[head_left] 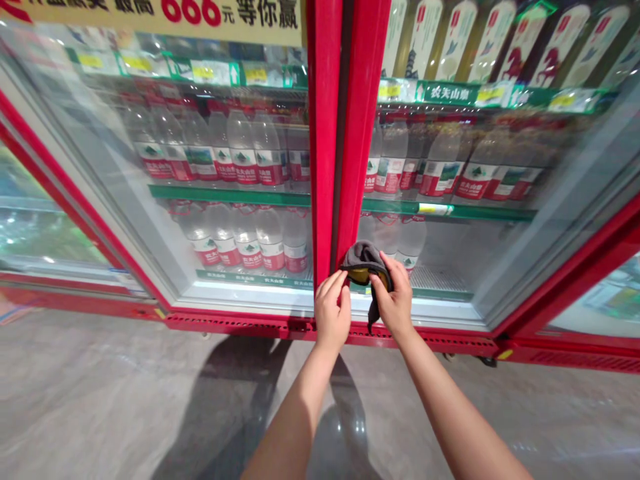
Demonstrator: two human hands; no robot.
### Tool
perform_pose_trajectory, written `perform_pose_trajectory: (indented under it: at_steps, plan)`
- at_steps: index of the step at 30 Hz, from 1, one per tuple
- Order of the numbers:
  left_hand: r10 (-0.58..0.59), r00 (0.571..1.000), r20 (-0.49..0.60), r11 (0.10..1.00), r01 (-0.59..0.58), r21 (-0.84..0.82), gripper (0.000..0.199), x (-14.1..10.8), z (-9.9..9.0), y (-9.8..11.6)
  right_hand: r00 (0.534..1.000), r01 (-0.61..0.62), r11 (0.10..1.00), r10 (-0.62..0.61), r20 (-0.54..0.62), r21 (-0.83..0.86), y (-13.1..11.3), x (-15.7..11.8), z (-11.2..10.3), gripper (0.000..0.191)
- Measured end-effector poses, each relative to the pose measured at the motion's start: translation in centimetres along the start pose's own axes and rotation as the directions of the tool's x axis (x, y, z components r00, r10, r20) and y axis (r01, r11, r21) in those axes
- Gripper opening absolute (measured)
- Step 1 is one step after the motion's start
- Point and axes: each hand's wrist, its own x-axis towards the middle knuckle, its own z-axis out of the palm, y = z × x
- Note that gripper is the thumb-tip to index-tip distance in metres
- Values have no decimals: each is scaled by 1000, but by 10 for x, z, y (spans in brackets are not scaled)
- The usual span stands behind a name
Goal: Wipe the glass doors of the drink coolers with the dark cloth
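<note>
A dark grey cloth (364, 256) with black edging and a yellowish inner side is bunched up in front of the red door frames. My right hand (396, 293) is closed on its right side, thumb in front and fingers behind. From that side a dark strip of the cloth hangs down. My left hand (332, 310) is at the cloth's left edge, fingers stretched up and thumb a little apart. Its fingertips reach the cloth's edge or lie just beside it; I cannot tell which. Behind both hands is the lower part of the glass-door drinks fridge (325, 167).
Water bottles with red-and-white labels (245, 157) line the shelves behind the glass. Taller drink bottles (495, 43) stand at upper right. A yellow sign (150, 17) crosses the left door's top. Below is a grey floor (100, 387) with shadows. More fridges flank both sides.
</note>
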Motion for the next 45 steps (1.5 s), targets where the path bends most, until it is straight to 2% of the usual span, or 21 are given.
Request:
perform_pose_trajectory:
  at_steps: [3,6,10,13,17,19,21,23,24,25,28,30,32,35,38,40,43,44,45]
  plan:
    - [100,995,-22,993,-99,68,37,7,-18,-17,984,180,974,-180,17,-134,-14,18,12,52]
    - [65,997,-43,996,-62,65,41,7,-26,-30,956,288,924,-261,135,-250,-9,14,27,53]
    - [60,998,20,988,-62,142,49,5,-31,-46,924,332,869,-221,313,-368,24,-23,41,54]
    - [115,990,79,972,-129,198,52,2,-32,-55,911,347,838,-194,364,-421,49,-52,46,50]
    - [124,990,74,961,-138,241,48,-4,-29,-62,886,370,806,-158,436,-461,72,-83,50,46]
    - [134,984,118,958,-159,237,50,-7,-28,-64,822,416,788,-113,558,-454,79,-102,49,42]
    - [146,969,199,961,-187,204,55,-10,-27,-65,725,466,770,-50,687,-436,84,-121,41,33]
    - [142,952,270,969,-189,158,59,-12,-28,-65,663,484,758,9,748,-438,88,-134,27,26]
    - [133,947,294,974,-179,136,60,-13,-28,-64,665,479,754,24,747,-450,89,-136,18,24]
    - [122,942,311,980,-165,114,60,-13,-28,-64,685,468,752,23,728,-464,89,-135,9,25]
    - [86,935,344,993,-110,49,60,-13,-25,-64,817,441,753,-111,566,-488,87,-109,-15,31]
    - [65,936,346,997,-75,16,58,-13,-22,-64,886,436,752,-265,380,-494,83,-82,-17,32]
    - [56,939,341,998,-60,3,55,-13,-20,-65,897,440,739,-378,227,-510,78,-59,-6,35]
    - [91,933,347,993,-112,40,56,-16,-18,-69,890,445,715,-421,177,-539,79,-50,27,43]
    - [186,893,409,955,-263,140,61,-24,-19,-79,879,475,684,-401,258,-554,96,-78,48,48]
    - [220,852,475,905,-360,227,68,-30,-21,-89,822,568,641,-418,386,-516,113,-104,46,47]
    - [197,815,545,828,-436,352,80,-40,-22,-103,680,718,572,-450,580,-398,133,-126,26,41]
    - [184,806,562,808,-450,381,83,-43,-23,-106,654,737,562,-451,607,-376,136,-125,18,39]
    - [174,797,579,791,-463,400,85,-44,-24,-108,652,738,562,-450,611,-374,137,-121,13,37]
